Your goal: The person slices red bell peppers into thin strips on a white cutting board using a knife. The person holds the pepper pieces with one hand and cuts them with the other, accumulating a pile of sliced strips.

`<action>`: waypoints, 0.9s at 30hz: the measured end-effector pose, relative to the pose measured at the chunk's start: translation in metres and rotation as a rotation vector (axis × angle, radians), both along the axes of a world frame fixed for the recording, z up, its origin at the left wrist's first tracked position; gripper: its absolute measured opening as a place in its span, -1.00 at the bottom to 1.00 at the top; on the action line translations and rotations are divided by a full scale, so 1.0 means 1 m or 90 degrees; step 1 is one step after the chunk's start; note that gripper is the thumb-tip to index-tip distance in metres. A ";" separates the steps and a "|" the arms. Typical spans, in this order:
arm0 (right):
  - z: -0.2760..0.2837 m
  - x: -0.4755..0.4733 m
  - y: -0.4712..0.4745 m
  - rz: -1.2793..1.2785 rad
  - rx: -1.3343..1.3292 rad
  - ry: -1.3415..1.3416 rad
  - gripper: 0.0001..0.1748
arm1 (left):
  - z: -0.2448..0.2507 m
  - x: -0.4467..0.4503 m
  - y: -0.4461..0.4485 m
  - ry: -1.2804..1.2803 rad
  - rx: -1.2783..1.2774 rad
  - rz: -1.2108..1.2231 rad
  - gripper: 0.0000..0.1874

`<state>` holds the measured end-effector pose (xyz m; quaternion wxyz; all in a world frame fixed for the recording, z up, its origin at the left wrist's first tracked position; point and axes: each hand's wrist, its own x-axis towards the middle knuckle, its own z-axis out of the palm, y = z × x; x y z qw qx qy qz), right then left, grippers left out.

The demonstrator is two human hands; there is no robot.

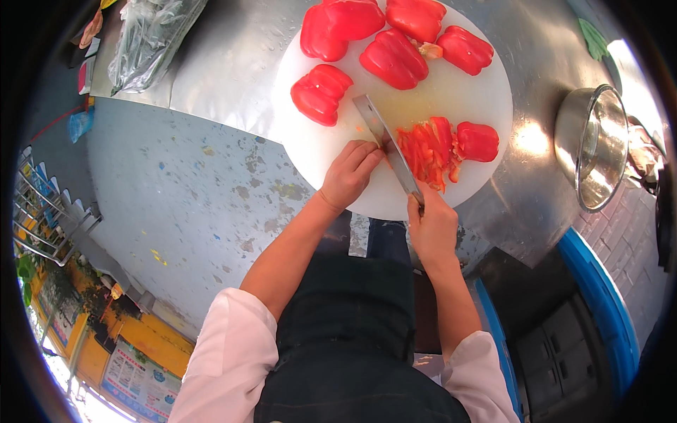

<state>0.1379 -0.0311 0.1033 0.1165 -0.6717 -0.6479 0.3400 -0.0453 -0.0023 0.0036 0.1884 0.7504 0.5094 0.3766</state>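
Observation:
My right hand [435, 219] grips the handle of a cleaver-like kitchen knife [389, 143], its blade over a round white cutting board [322, 143]. Fingers curled, my left hand [351, 174] rests on the board against the blade's left side; whatever lies under its fingertips is mostly hidden. Just right of the blade is a pile of red bell pepper strips [426, 150], touching a red pepper piece [477, 141]. Several larger red bell pepper pieces [394, 59] lie across the board's far half, one [321, 94] at its left.
The board sits on a stainless steel table [222, 79]. A steel bowl [592, 148] stands at the right, and a clear plastic bag [153, 47] lies at the far left. A green leaf [593, 39] is at the far right. Below are a blue-edged container [603, 312] and a wire rack [42, 211].

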 end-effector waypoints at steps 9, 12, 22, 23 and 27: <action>0.003 0.003 -0.003 -0.031 -0.058 0.027 -0.71 | 0.000 0.001 -0.001 0.028 0.003 -0.002 -0.67; 0.003 0.006 -0.011 -0.034 -0.071 0.031 -0.71 | 0.000 0.000 0.000 0.032 0.005 0.005 -0.67; 0.000 0.008 -0.039 -0.087 -0.111 0.143 -0.71 | 0.111 0.054 0.085 0.097 -0.019 -0.196 -0.73; -0.008 0.004 -0.035 -0.025 -0.074 0.128 -0.70 | 0.093 0.067 0.100 0.257 -0.064 -0.274 -0.71; -0.025 -0.006 -0.029 0.010 -0.118 0.147 -0.69 | 0.058 0.083 0.141 0.469 -0.177 -0.452 -0.71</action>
